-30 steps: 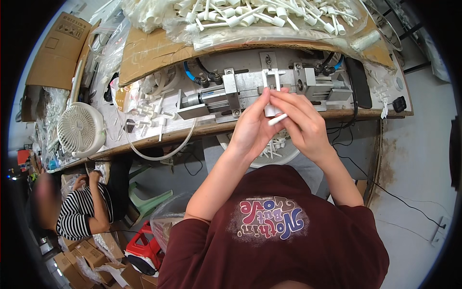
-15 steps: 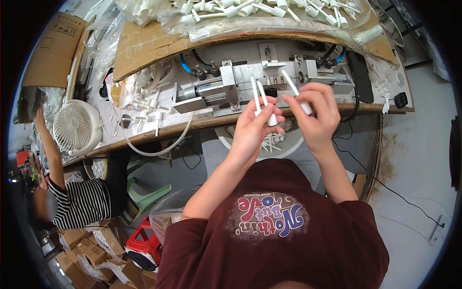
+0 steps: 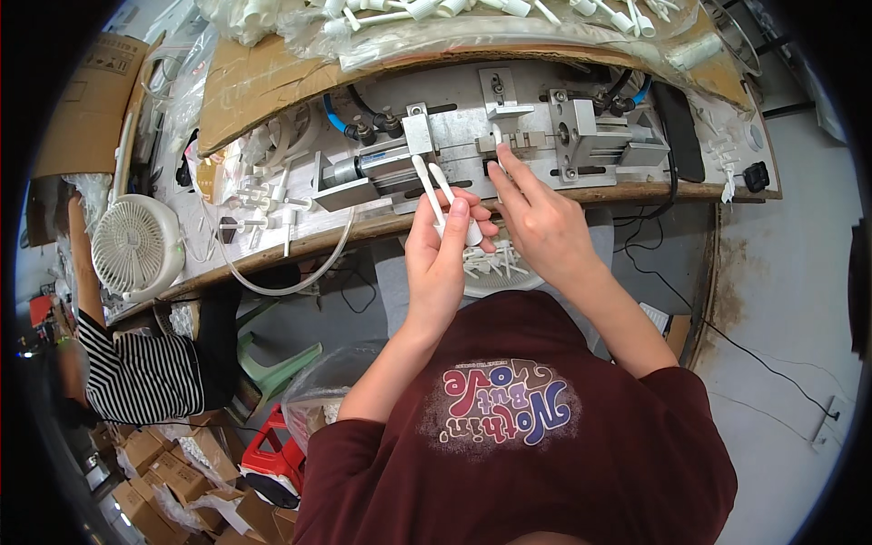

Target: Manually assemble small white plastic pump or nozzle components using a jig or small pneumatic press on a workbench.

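My left hand (image 3: 442, 245) is closed round two slim white plastic sticks with wider white ends (image 3: 427, 184), side by side with their narrow tips pointing away from me. My right hand (image 3: 543, 218) reaches over the middle of a metal clamping fixture (image 3: 522, 143). Its fingertips are against another white plastic stick (image 3: 497, 133); only the tip shows, the rest is hidden by the fingers. Metal air cylinders flank that spot, a left one (image 3: 381, 163) and a right one (image 3: 609, 141). Below the hands, a white basket (image 3: 486, 289) holds several small white parts.
Cardboard (image 3: 272, 100) heaped with white plastic parts (image 3: 427, 9) covers the back of the bench. A white fan (image 3: 136, 247), loose white pieces (image 3: 263, 202) and a clear hose (image 3: 282, 289) are at left. A black phone-like slab (image 3: 679, 136) lies right. Another person in stripes (image 3: 150, 377) sits left.
My right hand has moved left and forward, bringing its white stick down to the fixture's middle. The left hand, with its two sticks, has shifted left and slightly towards me.
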The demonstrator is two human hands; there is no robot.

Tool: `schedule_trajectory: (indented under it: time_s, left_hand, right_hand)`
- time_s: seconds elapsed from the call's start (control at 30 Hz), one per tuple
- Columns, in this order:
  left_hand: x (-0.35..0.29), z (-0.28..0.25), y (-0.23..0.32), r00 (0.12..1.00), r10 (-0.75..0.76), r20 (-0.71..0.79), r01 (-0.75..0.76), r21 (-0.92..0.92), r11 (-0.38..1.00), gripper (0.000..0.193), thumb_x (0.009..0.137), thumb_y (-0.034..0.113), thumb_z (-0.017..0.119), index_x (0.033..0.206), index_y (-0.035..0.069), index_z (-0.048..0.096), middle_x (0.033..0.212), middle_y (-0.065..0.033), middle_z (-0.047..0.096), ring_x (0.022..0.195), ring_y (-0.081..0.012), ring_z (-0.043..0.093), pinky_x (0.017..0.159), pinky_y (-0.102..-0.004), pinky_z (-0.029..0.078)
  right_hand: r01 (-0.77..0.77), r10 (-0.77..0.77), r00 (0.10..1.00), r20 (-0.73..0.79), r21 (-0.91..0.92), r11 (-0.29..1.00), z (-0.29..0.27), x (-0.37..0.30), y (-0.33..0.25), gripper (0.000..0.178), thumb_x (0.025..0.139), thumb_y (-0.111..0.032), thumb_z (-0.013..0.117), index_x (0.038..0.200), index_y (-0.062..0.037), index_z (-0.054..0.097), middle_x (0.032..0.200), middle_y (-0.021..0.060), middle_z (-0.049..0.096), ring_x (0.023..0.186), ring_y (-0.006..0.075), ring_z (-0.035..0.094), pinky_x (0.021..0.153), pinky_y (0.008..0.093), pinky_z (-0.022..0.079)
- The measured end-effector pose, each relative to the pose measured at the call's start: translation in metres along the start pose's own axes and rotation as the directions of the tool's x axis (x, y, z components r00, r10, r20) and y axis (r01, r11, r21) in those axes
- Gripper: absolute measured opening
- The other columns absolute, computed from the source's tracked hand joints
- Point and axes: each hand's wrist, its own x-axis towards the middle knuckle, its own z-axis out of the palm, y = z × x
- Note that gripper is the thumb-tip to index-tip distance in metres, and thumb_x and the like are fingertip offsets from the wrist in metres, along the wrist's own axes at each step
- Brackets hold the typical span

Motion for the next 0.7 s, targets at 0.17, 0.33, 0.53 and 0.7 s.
schedule_trajectory:
  time_s: [0.17,0.33,0.53,0.7]
  left_hand:
    - [-0.001,0.001,0.001,1.000,-0.013,0.012,0.013,0.001,1.000,0.021,0.106,0.022,0.045,0.111,0.003,0.054,0.096,-0.0076,0.060,0.084,-0.0136,0.062,0.070,-0.0291,0.052]
    - [-0.001,-0.004,0.004,0.999,-0.041,0.007,0.041,-0.056,0.998,0.026,0.107,0.026,0.043,0.109,0.003,0.054,0.094,-0.0081,0.061,0.083,-0.0144,0.062,0.070,-0.0295,0.052]
    - [0.000,-0.004,0.006,0.999,-0.024,-0.025,0.023,-0.041,0.999,0.030,0.108,0.029,0.039,0.105,0.003,0.054,0.094,-0.0093,0.062,0.085,-0.0170,0.064,0.074,-0.0319,0.055]
    - [0.004,-0.004,0.009,0.995,0.063,-0.073,-0.067,-0.048,0.997,0.029,0.107,0.028,0.039,0.104,0.003,0.055,0.108,-0.0135,0.063,0.099,-0.0209,0.063,0.089,-0.0364,0.052]
  right_hand:
    - [0.057,-0.050,0.988,0.147,-0.044,0.997,-0.018,0.011,0.007,0.032,0.073,-0.004,0.069,0.104,0.0020,0.068,0.127,0.0139,0.064,0.068,0.0213,0.070,0.060,0.0306,0.056]
    - [0.103,-0.102,0.990,0.094,-0.011,0.995,-0.019,0.017,0.014,0.017,0.073,-0.006,0.063,0.088,0.0022,0.065,0.117,0.0186,0.067,0.057,0.0208,0.067,0.052,0.0301,0.054]
    - [0.059,-0.057,0.990,0.128,-0.008,0.998,-0.015,0.015,0.017,0.021,0.072,-0.008,0.071,0.092,-0.0009,0.068,0.118,0.0125,0.069,0.060,0.0224,0.068,0.056,0.0311,0.055]
    - [0.065,-0.060,0.987,0.152,-0.030,0.997,-0.016,0.017,0.017,0.027,0.072,-0.010,0.077,0.097,-0.0029,0.070,0.115,0.0103,0.070,0.065,0.0223,0.069,0.059,0.0312,0.055]
